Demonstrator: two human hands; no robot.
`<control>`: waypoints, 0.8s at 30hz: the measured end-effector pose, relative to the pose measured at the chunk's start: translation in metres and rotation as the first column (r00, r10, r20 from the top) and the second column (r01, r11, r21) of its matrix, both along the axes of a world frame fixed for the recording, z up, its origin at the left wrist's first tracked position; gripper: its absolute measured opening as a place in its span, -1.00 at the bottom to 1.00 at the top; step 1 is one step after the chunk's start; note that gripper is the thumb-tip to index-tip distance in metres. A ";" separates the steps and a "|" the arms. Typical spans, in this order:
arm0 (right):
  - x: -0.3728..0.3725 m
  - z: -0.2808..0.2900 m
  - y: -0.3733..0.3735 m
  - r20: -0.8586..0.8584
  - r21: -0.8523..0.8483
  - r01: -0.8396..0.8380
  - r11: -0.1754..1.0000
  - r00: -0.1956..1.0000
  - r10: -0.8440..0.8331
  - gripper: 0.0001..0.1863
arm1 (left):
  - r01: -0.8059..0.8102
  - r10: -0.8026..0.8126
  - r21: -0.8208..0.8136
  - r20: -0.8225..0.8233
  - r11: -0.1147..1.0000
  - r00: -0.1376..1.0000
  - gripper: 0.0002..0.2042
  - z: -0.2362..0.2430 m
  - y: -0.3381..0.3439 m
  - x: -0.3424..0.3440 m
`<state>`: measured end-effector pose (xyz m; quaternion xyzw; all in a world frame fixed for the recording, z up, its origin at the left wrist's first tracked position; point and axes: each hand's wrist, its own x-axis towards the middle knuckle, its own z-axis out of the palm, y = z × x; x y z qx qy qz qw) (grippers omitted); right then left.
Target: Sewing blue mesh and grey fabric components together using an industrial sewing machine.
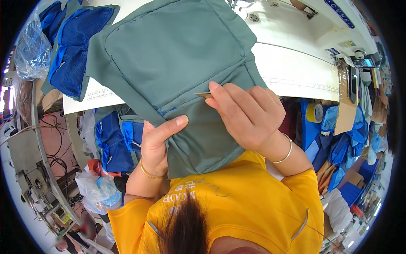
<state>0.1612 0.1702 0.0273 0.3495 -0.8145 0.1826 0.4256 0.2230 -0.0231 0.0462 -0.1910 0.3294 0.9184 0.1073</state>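
Observation:
A grey-green sewn fabric piece (169,55) spreads from the white table to my chest, with stitched lines along its borders. My left hand (158,137) grips its near left part, thumb on top and the other fingers hidden underneath. Just beyond that thumb, blue thread stitches (170,111) show on a seam. Over the middle of the fabric, my right hand (249,110) is closed in a pinch on a small pointed metal tool (204,95). The tool's tip points left, close to the seam; most of it is hidden in my fingers, so its kind is unclear.
A white sewing machine (338,25) stands on the white table (292,72) at the far right. Blue mesh pouches (74,51) lie at the far left beside a clear plastic bag (33,55). Yellow tape (314,113) and blue fabric pieces (342,148) are at the right.

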 end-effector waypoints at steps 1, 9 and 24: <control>-0.001 -0.001 0.000 -0.012 -0.017 -0.017 1.000 1.000 0.016 -0.71 | 0.004 -0.004 -0.007 -0.023 1.000 1.000 -0.48 0.000 0.001 0.000; 0.002 0.004 0.006 0.139 -0.105 -0.050 0.993 0.988 0.065 -0.66 | -0.037 0.014 -0.229 -0.101 0.973 0.995 -0.44 -0.004 0.001 0.001; 0.004 0.011 0.013 0.243 -0.065 -0.066 0.996 0.967 0.080 -0.63 | -0.066 0.023 -0.281 -0.153 0.957 0.988 -0.48 -0.003 0.002 0.003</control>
